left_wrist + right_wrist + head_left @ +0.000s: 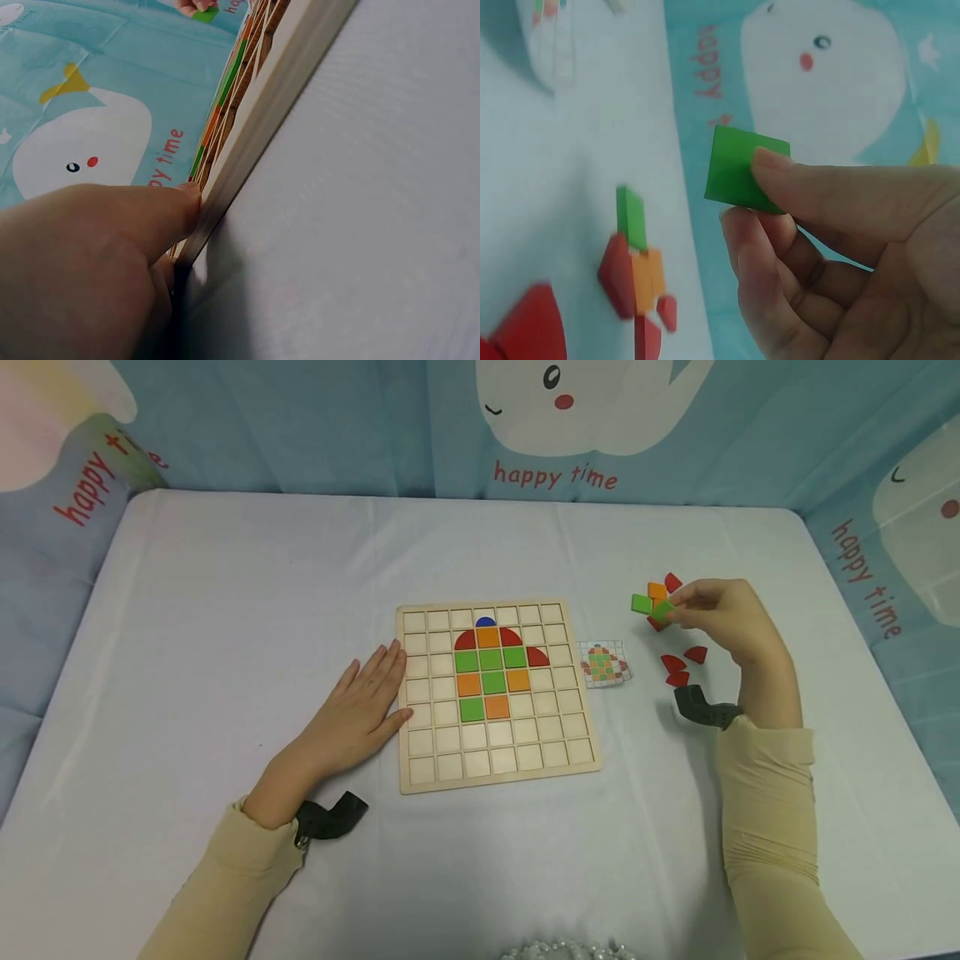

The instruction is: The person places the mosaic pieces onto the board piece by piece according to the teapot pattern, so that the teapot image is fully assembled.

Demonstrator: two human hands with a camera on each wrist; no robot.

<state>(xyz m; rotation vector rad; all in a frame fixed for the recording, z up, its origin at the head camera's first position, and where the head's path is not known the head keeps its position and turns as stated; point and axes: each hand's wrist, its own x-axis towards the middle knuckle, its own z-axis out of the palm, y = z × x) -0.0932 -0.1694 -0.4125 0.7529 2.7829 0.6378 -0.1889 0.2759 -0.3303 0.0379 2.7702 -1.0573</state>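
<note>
My right hand (727, 614) pinches a green square tile (739, 166) between thumb and fingers, held above the loose pieces at the right. My left hand (352, 714) lies with straight fingers along the left edge of a wooden grid board (438, 768), its thumb at that edge too. On the board, green and orange squares, red quarter-round pieces and a blue half-round piece (486, 622) fill several cells in the upper middle. The left wrist view shows the left thumb (161, 214) against the board's side.
A small printed pattern card (604, 664) lies by the board's right side. Beyond it are another green tile (641, 603), orange squares (657, 591) and several red quarter-round pieces (696, 655). A string of white beads (570, 951) shows at the near edge. Printed curtains stand behind the table.
</note>
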